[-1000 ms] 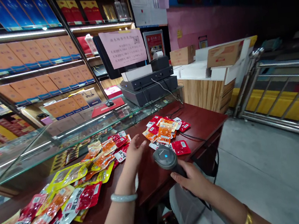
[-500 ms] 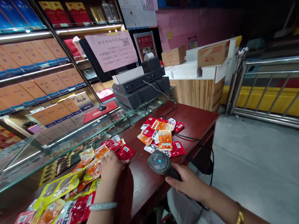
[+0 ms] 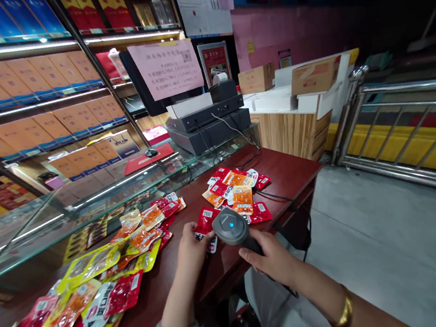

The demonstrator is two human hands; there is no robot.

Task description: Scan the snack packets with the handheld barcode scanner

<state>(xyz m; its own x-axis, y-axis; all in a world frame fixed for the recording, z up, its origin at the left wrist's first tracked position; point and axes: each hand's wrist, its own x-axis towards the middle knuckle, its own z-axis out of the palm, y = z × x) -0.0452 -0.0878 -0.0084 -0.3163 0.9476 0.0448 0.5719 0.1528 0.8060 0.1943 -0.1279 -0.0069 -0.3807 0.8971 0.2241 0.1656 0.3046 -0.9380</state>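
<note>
My right hand [image 3: 269, 256] is wrapped round the handle of a dark grey barcode scanner [image 3: 231, 227], which has a blue light on top. Close to the scanner's head, my left hand [image 3: 193, 251] pinches a red snack packet [image 3: 206, 218], whose lower part the fingers and scanner partly cover. Just behind lies a small pile of red and orange snack packets [image 3: 242, 199]. To the left spreads a larger heap of yellow, orange, red and white snack packets [image 3: 94, 265].
The packets lie on a dark red wooden table [image 3: 283, 168] beside a glass display counter [image 3: 86, 203]. A black cash drawer [image 3: 209, 132] with a printer stands behind. A cable runs over the table's right side. Metal railing [image 3: 408, 131] stands to the right.
My left hand has moved right from the larger heap, bringing a red snack packet beside the scanner. My right hand keeps the scanner in nearly the same place.
</note>
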